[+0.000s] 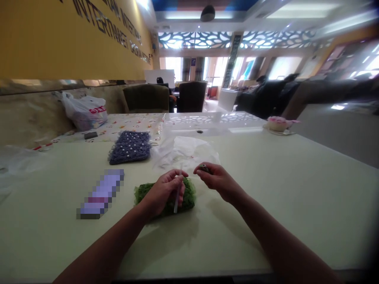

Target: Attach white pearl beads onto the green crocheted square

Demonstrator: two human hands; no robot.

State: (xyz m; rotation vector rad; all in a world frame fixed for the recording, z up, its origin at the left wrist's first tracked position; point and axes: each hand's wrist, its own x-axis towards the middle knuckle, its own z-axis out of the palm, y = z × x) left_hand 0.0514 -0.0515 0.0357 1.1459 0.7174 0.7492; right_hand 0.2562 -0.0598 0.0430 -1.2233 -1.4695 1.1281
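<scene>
left hand [167,191] — fingers pinching clear stick [177,199], long axis near-vertical in view, over green knit [190,200]; right hand [220,179], gripping small object [205,169], apart at stick's right.

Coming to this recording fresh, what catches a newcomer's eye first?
Probably the green textured piece at centre, partly covered by the left hand, which holds a thin pale stick. Beyond it to the left lies a bead-dotted purplish piece. At upper left, a yellow wall carries dark lettering.
</scene>
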